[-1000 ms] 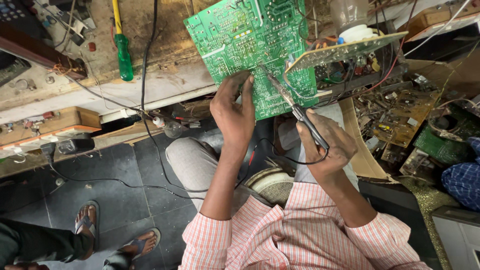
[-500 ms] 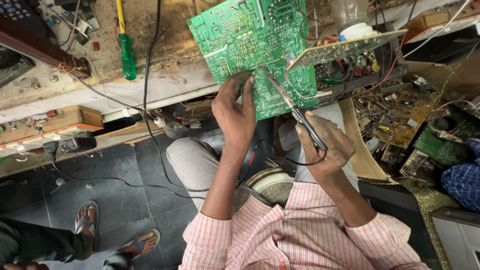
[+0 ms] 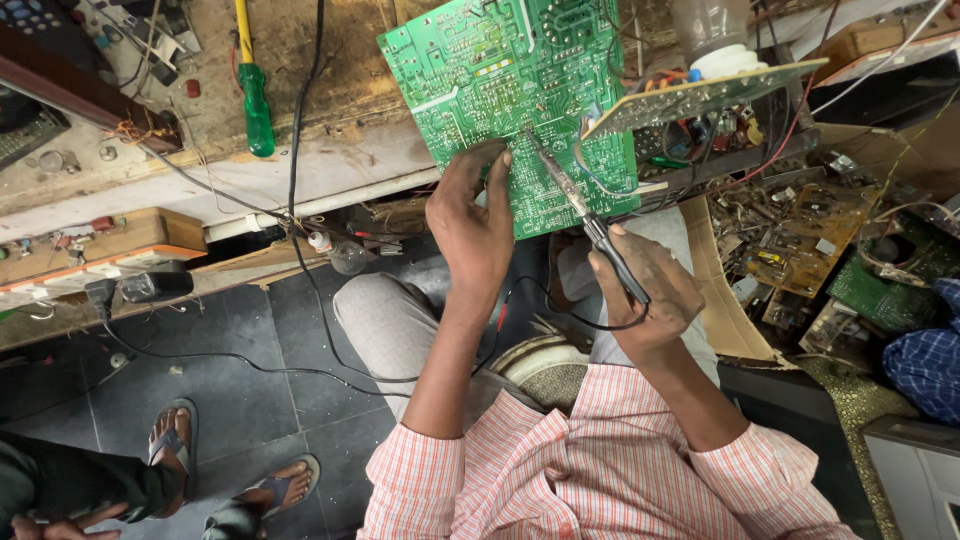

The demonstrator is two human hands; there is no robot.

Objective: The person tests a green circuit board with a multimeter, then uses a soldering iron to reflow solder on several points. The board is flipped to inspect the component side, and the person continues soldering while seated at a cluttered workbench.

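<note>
A large green circuit board [image 3: 500, 80] lies tilted over the edge of a worn workbench, solder side up. My left hand [image 3: 472, 222] grips the board's near edge, fingers curled against its lower part. My right hand [image 3: 648, 290] holds a soldering iron [image 3: 585, 215] by its dark handle. The iron's metal tip touches the board just right of my left fingers. A thin black cord runs from the iron down over my lap.
A second board [image 3: 700, 95] with components and coloured wires stands to the right. A green-handled screwdriver [image 3: 256, 105] lies on the bench. Scrap boards [image 3: 800, 240] fill a box on the right. Another person's sandalled feet [image 3: 175, 445] rest on the dark tiled floor at lower left.
The iron's tip has shifted slightly along the board next to my left fingers. Both hands keep their hold and the board stays in place.
</note>
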